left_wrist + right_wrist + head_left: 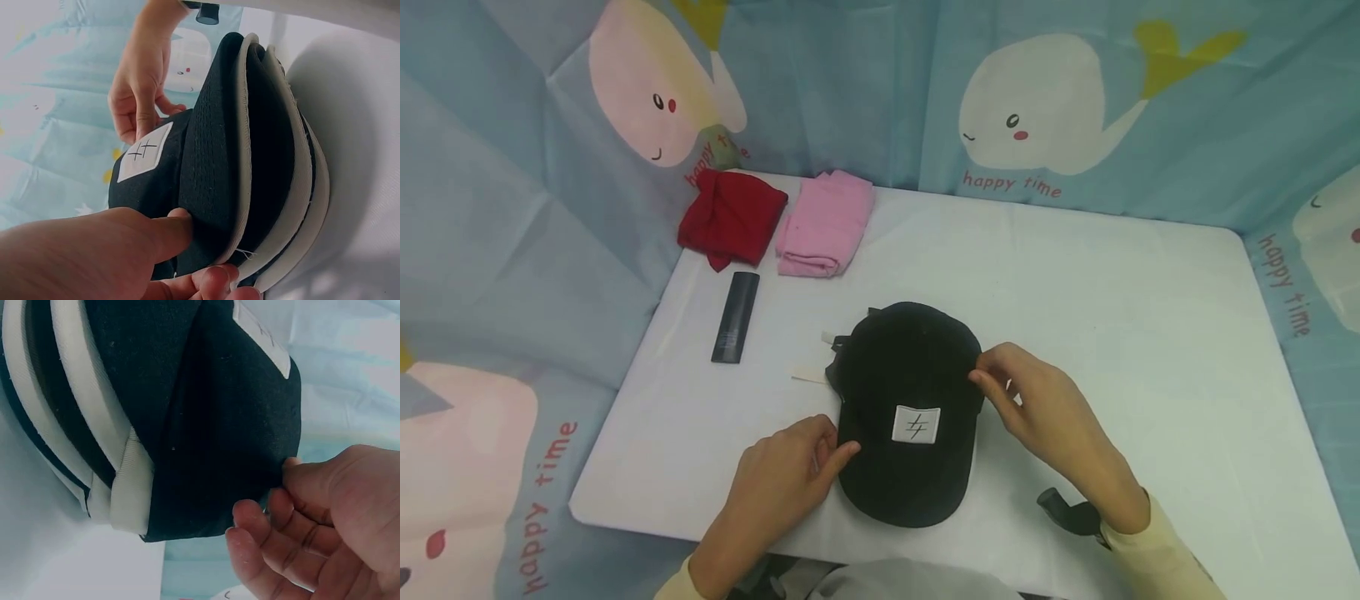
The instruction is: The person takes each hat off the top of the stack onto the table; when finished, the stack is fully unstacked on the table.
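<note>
White table (1150,333) — whale-print curtains (850,83) around — both hands pinch black cap (917,375).

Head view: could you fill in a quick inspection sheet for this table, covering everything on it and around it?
Surface: white table, flat.
Job's things: black cap with a white square patch, lying in the middle; the wrist views show white-edged layers underneath it.
Clutter: red cloth and pink cloth, folded, side by side at the far left; a dark flat bar in front of them; a pale tag beside the cap.
Fingers: left hand pinches the cap's left edge; right hand pinches its right edge.
Cables: nothing seen.
Surroundings: blue whale-print curtain reading "happy time".
</note>
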`<move>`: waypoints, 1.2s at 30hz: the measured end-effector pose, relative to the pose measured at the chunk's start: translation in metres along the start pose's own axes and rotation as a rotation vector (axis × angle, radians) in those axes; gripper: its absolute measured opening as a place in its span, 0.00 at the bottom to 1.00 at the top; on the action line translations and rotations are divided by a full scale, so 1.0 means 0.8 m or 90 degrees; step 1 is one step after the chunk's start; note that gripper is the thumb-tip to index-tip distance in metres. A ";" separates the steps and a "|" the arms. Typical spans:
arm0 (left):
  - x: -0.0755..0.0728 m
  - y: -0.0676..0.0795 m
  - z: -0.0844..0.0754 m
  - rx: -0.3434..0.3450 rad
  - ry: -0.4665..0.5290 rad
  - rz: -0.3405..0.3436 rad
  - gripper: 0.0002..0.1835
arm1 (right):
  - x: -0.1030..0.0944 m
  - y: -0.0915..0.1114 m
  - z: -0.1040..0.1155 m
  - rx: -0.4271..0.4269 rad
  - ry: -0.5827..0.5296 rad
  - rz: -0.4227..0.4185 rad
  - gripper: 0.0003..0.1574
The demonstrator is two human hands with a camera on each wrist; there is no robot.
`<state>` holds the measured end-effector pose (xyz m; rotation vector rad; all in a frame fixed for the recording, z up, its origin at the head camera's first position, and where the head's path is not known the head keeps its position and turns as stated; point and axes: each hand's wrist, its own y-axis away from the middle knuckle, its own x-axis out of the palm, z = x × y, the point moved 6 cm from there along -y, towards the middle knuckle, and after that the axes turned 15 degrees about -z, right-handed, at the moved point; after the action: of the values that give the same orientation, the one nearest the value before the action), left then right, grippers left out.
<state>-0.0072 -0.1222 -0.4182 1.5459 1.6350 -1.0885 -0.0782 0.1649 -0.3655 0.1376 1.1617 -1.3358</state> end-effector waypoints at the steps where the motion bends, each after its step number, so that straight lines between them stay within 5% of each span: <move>1: 0.000 0.000 0.000 0.001 0.000 -0.002 0.19 | 0.000 0.000 0.000 -0.002 0.000 -0.002 0.10; 11: 0.006 0.004 0.009 -0.061 0.063 0.057 0.18 | -0.004 -0.001 0.003 -0.008 -0.004 -0.020 0.08; 19: 0.003 0.004 0.007 -0.049 0.078 0.025 0.17 | -0.008 -0.006 0.009 -0.014 -0.017 -0.046 0.07; 26: 0.004 0.005 0.008 -0.075 0.117 0.040 0.21 | -0.015 -0.016 0.017 -0.026 -0.006 -0.059 0.05; 32: -0.005 0.006 0.008 -0.061 0.180 -0.005 0.17 | -0.019 -0.027 0.024 -0.033 -0.010 -0.074 0.04; 36: -0.008 0.006 0.009 -0.053 0.166 -0.023 0.17 | -0.018 -0.031 0.029 -0.034 -0.013 -0.074 0.04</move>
<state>-0.0022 -0.1318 -0.4166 1.6643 1.8630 -0.8525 -0.0821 0.1515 -0.3310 0.0186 1.2025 -1.4034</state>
